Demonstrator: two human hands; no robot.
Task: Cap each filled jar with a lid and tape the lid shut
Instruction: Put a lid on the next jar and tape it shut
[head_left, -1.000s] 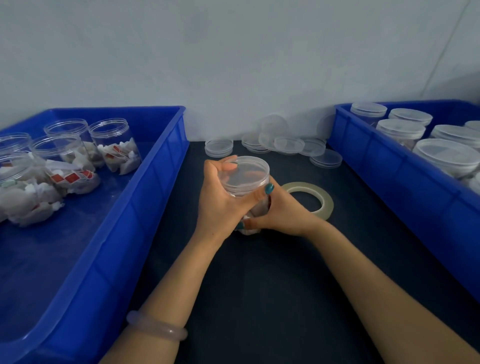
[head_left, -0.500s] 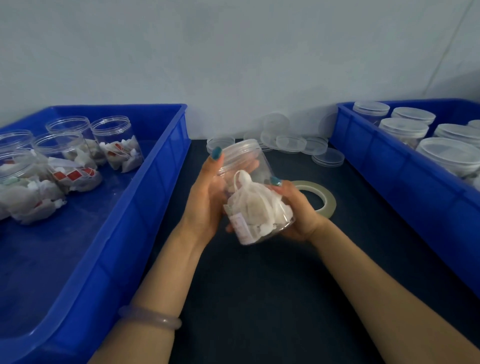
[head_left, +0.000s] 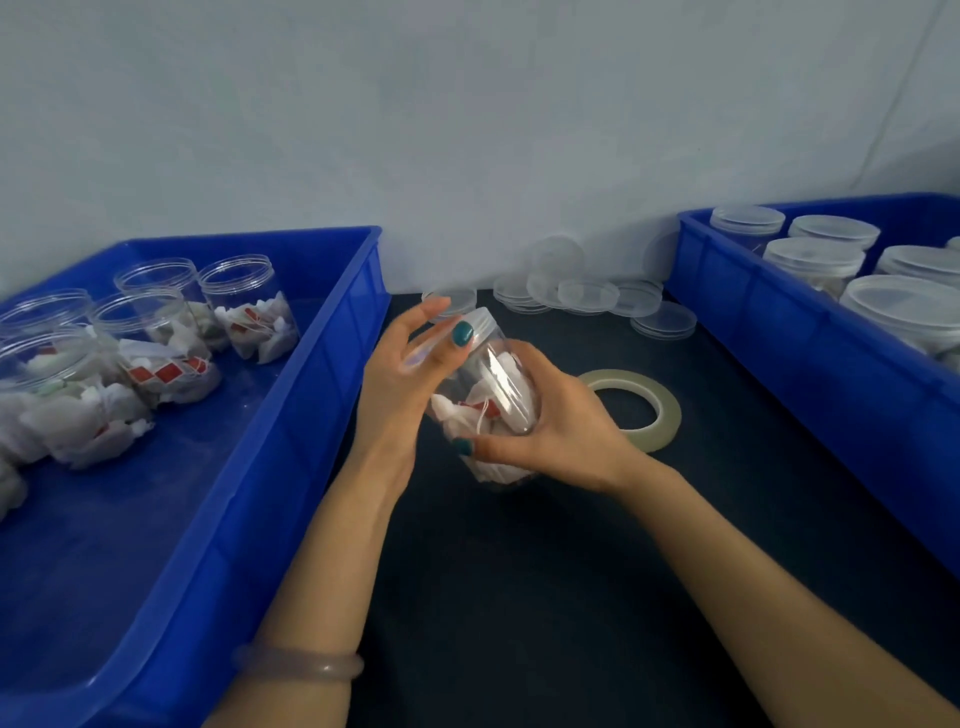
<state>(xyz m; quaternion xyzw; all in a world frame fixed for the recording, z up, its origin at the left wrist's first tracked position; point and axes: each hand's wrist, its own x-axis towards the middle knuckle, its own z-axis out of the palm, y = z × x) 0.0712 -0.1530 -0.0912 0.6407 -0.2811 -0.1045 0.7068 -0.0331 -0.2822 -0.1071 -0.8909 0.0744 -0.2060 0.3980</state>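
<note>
Head view: left hand and right hand grip tilted capped jar.

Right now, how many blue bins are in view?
2. The left bin holds uncapped jars; the right bin holds capped jars. Both run past the frame edges.

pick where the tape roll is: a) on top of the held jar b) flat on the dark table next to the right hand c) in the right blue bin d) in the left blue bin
b: the tape roll lies flat on the dark table, just right of the right hand that grips the jar.
</note>
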